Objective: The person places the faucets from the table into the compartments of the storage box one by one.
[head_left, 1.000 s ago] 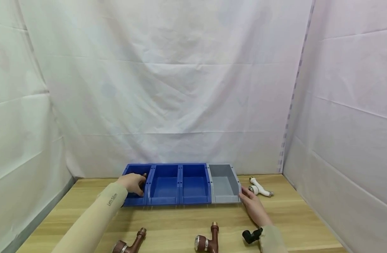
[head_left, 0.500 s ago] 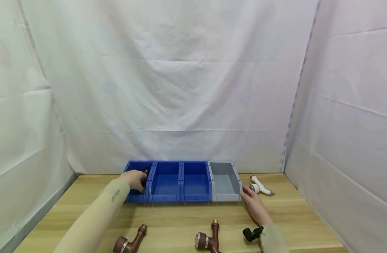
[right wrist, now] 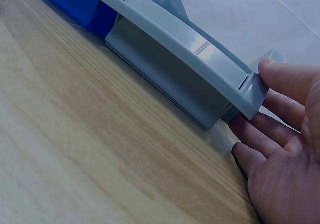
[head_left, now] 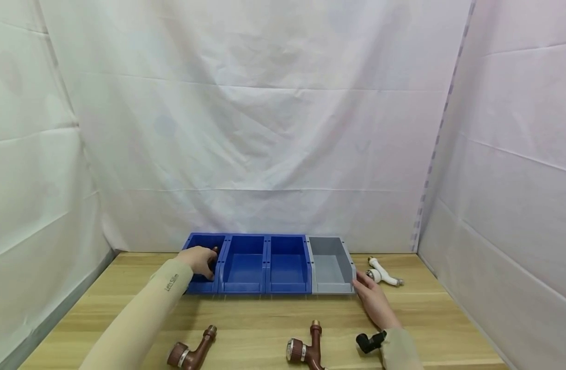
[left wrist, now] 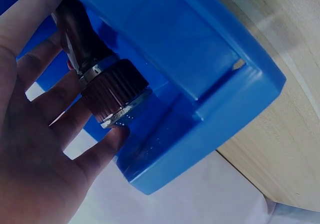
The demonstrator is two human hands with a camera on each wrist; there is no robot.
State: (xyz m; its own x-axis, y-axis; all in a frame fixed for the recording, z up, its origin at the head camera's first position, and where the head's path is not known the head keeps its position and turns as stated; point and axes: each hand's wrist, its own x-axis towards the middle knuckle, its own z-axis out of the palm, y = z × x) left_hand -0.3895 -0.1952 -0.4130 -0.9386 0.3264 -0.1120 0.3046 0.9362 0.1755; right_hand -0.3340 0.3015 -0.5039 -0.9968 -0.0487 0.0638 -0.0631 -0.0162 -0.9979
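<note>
My left hand point(head_left: 198, 260) reaches into the leftmost blue bin point(head_left: 201, 288). Its fingers curl round a brown pipe valve point(left wrist: 115, 86) with a ribbed round cap and a silver ring; the little finger meets the cap's end. The thumb covers the valve's upper part in the left wrist view. At the other end of the bin row, my right hand point(head_left: 373, 303) touches the outer side of a grey bin point(right wrist: 175, 48). Its thumb lies against the bin's front corner, the other fingers extended below and beside the rim.
Two more blue bins point(head_left: 243, 270) join the row between. Nearer on the wooden table point(head_left: 246, 318) lie two brown valves, one left point(head_left: 192, 352) and one centre point(head_left: 310, 349). A black elbow-shaped piece point(head_left: 371, 341) is beside the right sleeve. Behind the right hand lies a white valve point(head_left: 382, 275).
The head view has shifted slightly. Both hands keep nearly the same places, the left in the leftmost bin and the right against the grey bin.
</note>
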